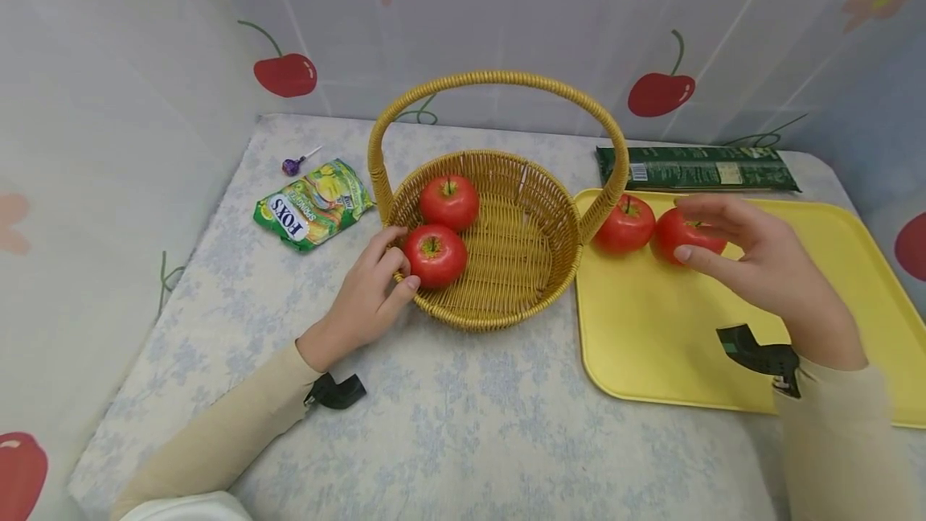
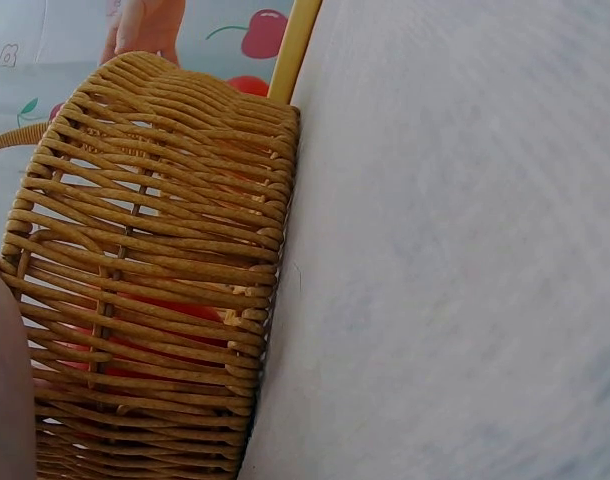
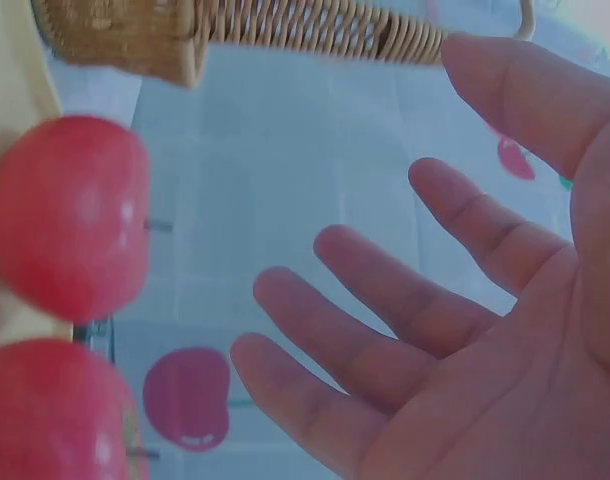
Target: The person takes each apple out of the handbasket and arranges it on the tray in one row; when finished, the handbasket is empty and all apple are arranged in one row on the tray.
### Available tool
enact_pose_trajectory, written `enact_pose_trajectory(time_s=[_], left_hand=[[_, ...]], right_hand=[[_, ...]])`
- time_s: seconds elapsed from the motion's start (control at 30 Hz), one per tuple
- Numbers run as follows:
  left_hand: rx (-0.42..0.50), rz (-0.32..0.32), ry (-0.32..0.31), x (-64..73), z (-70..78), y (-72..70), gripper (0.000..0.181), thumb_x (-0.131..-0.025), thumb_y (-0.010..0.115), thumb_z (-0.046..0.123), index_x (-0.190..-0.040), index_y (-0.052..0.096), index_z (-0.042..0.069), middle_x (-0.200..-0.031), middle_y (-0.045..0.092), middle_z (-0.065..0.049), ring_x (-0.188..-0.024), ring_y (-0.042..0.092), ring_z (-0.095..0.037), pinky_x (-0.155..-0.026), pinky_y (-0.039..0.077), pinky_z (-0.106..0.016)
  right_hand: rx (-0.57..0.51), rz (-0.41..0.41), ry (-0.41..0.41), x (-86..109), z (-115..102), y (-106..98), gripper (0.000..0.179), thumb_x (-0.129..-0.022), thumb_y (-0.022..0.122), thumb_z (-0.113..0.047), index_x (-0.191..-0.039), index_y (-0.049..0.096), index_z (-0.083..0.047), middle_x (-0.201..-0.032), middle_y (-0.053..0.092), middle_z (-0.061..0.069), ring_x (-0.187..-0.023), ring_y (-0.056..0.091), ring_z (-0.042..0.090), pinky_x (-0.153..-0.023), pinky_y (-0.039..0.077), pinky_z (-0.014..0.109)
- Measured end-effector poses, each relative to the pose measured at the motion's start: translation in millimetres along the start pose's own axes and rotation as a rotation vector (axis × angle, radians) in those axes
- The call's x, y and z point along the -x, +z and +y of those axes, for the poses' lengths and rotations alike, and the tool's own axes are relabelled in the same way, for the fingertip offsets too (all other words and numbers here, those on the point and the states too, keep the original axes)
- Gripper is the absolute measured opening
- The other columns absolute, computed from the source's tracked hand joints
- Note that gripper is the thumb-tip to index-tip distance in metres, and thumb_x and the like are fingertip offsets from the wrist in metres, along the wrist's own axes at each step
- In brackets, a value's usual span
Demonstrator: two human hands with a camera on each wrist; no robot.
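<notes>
A yellow wicker basket [image 1: 506, 260] with a tall arched handle holds two red apples, one apple [image 1: 448, 201] behind the other apple [image 1: 436, 264]. My left hand [image 1: 365, 296] grips the basket's left rim with bent fingers, close beside the front apple. From the left wrist, red shows through the woven wall [image 2: 155, 230], and only a blurred edge of the hand [image 2: 5, 390] appears. Above the yellow tray, my right hand [image 1: 767, 264] hovers with fingers spread and partly covers an apple [image 1: 669, 241]. Another apple [image 1: 624, 227] sits left of it. In the right wrist view, the palm [image 3: 485, 390] is bare.
The yellow tray [image 1: 637, 344] lies right of the basket. Behind it is a long dark green packet [image 1: 694, 169]. A green-and-yellow FOX'S bag [image 1: 314, 203] and a purple lollipop [image 1: 292, 166] lie to the left. A cherry-printed curtain [image 1: 506, 30] hangs behind the table.
</notes>
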State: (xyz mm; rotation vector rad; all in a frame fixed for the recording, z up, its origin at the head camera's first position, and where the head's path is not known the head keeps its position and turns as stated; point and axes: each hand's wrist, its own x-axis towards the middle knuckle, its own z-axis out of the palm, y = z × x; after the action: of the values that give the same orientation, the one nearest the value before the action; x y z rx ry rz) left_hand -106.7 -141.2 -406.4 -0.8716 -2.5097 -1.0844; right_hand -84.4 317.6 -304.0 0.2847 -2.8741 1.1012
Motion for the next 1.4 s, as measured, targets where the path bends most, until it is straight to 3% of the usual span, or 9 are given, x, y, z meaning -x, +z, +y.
enact_pose_trajectory(time_s=[0.2, 0.33, 0.43, 0.53, 0.67, 0.83, 1.07, 1.4], left_hand=[[0.002, -0.001, -0.002, -0.4, 0.6, -0.8, 0.06, -0.105, 0.031, 0.063, -0.089, 0.052, 0.009, -0.147, 0.047, -0.028, -0.134, 0.051, -0.04, -0.101, 0.047, -0.061], [0.003, -0.01, -0.003, -1.4, 0.5, 0.1, 0.059, -0.106, 0.032, 0.062, -0.089, 0.053, 0.009, -0.147, 0.047, -0.028, -0.135, 0.05, -0.04, -0.101, 0.047, -0.061], [0.003, -0.015, -0.007, -1.6, 0.4, 0.8, 0.058, -0.106, 0.032, 0.061, -0.09, 0.053, 0.009, -0.148, 0.046, -0.027, -0.135, 0.05, -0.039, -0.101, 0.047, -0.06], [0.003, -0.011, -0.008, -1.2, -0.1, 1.1, 0.058, -0.106, 0.032, 0.061, -0.09, 0.053, 0.009, -0.148, 0.046, -0.026, -0.134, 0.051, -0.039, -0.101, 0.047, -0.06], [0.003, -0.002, -0.003, -0.7, -0.6, 0.8, 0.059, -0.106, 0.032, 0.062, -0.089, 0.052, 0.009, -0.147, 0.047, -0.027, -0.134, 0.051, -0.04, -0.101, 0.047, -0.06], [-0.001, 0.001, 0.003, -1.2, -0.8, 0.7, 0.06, -0.105, 0.031, 0.062, -0.089, 0.052, 0.009, -0.147, 0.047, -0.028, -0.134, 0.051, -0.04, -0.101, 0.047, -0.06], [-0.002, -0.007, 0.002, -0.3, -2.0, 3.1, 0.06, -0.105, 0.031, 0.063, -0.089, 0.052, 0.009, -0.148, 0.047, -0.027, -0.135, 0.051, -0.04, -0.101, 0.047, -0.06], [-0.012, -0.014, -0.003, 0.7, -1.7, 0.6, 0.058, -0.106, 0.031, 0.06, -0.089, 0.052, 0.009, -0.147, 0.047, -0.026, -0.132, 0.052, -0.039, -0.1, 0.048, -0.057]], right_hand=[[-0.025, -0.045, -0.22, 1.3, -27.1, 18.6, 0.05, -0.083, 0.08, 0.001, -0.131, 0.065, -0.007, -0.121, 0.059, -0.031, -0.108, 0.057, -0.013, -0.09, 0.041, 0.0], [-0.043, -0.087, -0.367, -0.8, -42.6, 31.0, 0.052, -0.079, 0.083, 0.002, -0.128, 0.067, -0.008, -0.121, 0.067, -0.017, -0.109, 0.059, -0.01, -0.094, 0.044, 0.005], [-0.034, -0.133, -0.418, -5.6, -53.5, 41.7, 0.052, -0.079, 0.084, -0.002, -0.127, 0.067, -0.01, -0.12, 0.071, -0.004, -0.108, 0.061, -0.006, -0.094, 0.045, 0.007], [-0.018, -0.189, -0.419, -13.3, -62.7, 54.2, 0.049, -0.082, 0.084, -0.007, -0.127, 0.067, -0.011, -0.12, 0.072, 0.001, -0.109, 0.065, 0.005, -0.094, 0.049, 0.012], [-0.032, -0.268, -0.374, -25.5, -75.4, 74.2, 0.047, -0.086, 0.082, -0.014, -0.13, 0.065, -0.009, -0.124, 0.07, 0.003, -0.11, 0.066, 0.018, -0.094, 0.057, 0.034], [-0.082, -0.316, -0.302, -40.0, -90.2, 103.5, 0.051, -0.089, 0.08, -0.022, -0.135, 0.061, -0.01, -0.132, 0.066, 0.006, -0.118, 0.065, 0.029, -0.097, 0.054, 0.051], [-0.109, -0.316, -0.269, -54.8, -105.7, 139.5, 0.053, -0.09, 0.077, -0.024, -0.137, 0.058, -0.008, -0.139, 0.062, 0.013, -0.119, 0.064, 0.037, -0.096, 0.054, 0.054], [-0.084, -0.303, -0.285, -68.4, -122.1, 164.0, 0.045, -0.09, 0.076, -0.026, -0.129, 0.062, -0.01, -0.128, 0.067, 0.007, -0.112, 0.065, 0.029, -0.098, 0.053, 0.045]])
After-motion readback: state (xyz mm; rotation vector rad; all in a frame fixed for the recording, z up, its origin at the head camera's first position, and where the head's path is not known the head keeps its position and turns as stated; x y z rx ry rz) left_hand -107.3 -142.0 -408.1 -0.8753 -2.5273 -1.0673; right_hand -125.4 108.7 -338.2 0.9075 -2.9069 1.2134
